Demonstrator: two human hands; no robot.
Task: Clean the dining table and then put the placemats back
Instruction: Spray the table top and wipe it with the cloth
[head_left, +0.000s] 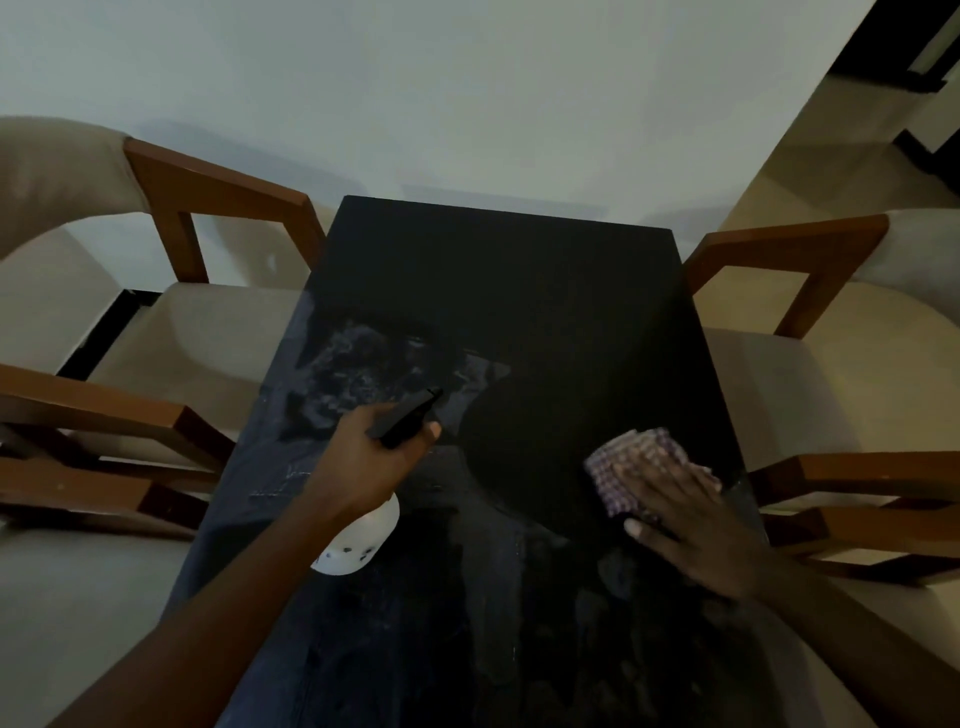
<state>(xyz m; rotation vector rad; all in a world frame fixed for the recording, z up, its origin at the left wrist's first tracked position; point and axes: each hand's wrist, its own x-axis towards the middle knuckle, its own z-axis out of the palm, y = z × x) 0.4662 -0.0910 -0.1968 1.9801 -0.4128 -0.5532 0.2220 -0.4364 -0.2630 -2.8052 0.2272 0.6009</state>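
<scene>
— Where does the dining bench (498, 280) sit in all this?

— Dead centre, running away from the person toward the pale wall (467, 104). Its dark top carries a greyish, wet-looking patch (353, 369) left of the middle, with fainter streaks nearer the person. No placemats show anywhere in view.

— So this is the cleaning step, not the putting back?

— That is the likely reading. The checked cloth (634, 457) lies on the bench's right half. The right hand (680, 525) rests flat on it, fingers straight and spread, its grip apart, pressing rather than pinching. A flat palm spreads the pressure, which suits wiping a broad top.

— And the other hand?

— The left hand (374, 457) has its grip clamped on a spray bottle (363, 540). The fingers wrap the black trigger head and the white body hangs below the wrist, apparently held above the bench. The nozzle points forward toward the wet patch. That probably explains why the bottle is held tilted instead of set down: one hand sprays, the other wipes.

— What stands around them?

— An armchair with wooden arms and a beige seat on each side, the left chair (218, 332) and the right chair (810, 374), both just beside the bench's long edges. More wooden chair arms show nearer the person on each side.
</scene>
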